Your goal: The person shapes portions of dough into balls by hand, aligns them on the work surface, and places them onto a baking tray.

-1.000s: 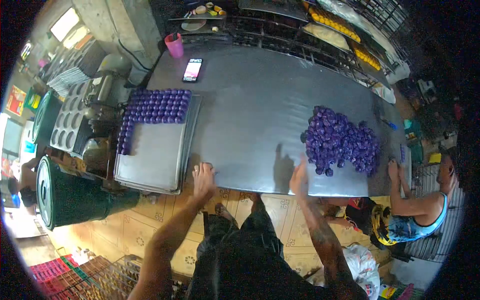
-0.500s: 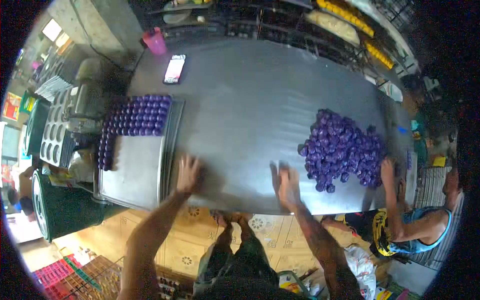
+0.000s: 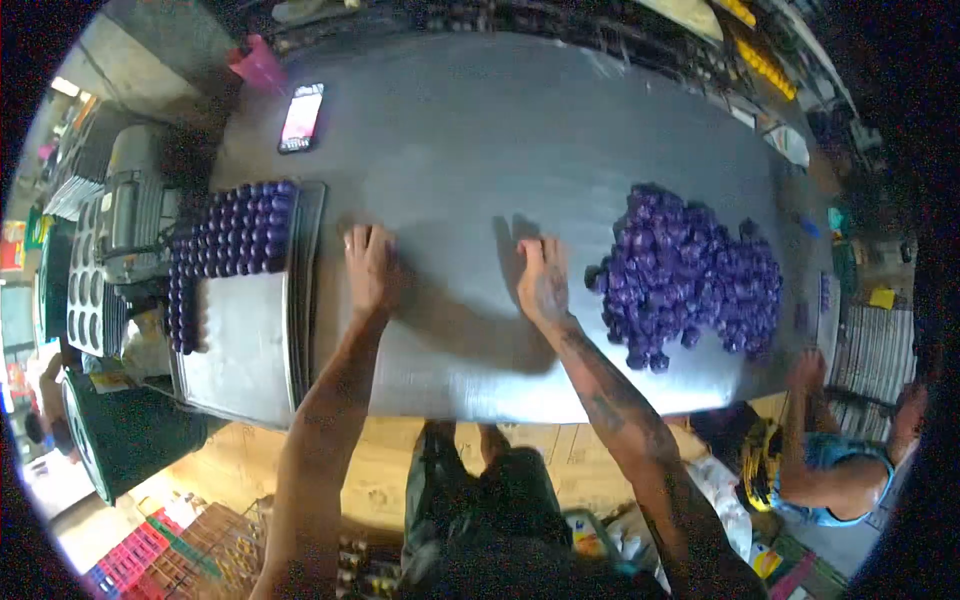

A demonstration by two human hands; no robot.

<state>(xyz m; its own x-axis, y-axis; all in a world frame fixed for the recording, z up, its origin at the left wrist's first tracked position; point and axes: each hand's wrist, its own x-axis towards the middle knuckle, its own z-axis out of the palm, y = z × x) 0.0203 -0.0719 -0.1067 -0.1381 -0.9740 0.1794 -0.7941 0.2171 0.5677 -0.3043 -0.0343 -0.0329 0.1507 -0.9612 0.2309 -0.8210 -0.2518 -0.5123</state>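
My left hand (image 3: pixel 369 270) is over the metal table, right of the tray stack, with its fingers curled down. A hint of purple shows at its edge, but what is under the fingers is hidden. My right hand (image 3: pixel 542 282) is also closed over the table, left of the heap of purple dough pieces (image 3: pixel 690 270); its fingers hide whatever they hold. Rows of round purple dough balls (image 3: pixel 240 230) cover the back and left edge of the top metal tray (image 3: pixel 240 335). The front part of that tray is bare.
A phone (image 3: pixel 301 118) with a lit screen and a pink cup (image 3: pixel 257 66) are at the table's back left. A grey machine (image 3: pixel 135 205) and a muffin pan (image 3: pixel 88 270) stand beyond the trays. Another person's arm (image 3: pixel 815 475) is at the right edge. A green bin (image 3: pixel 130 440) stands front left.
Both my hands have moved away from me across the table, and their fingers look more curled. The other person's hand has drawn back from the dough heap. The view has shifted.
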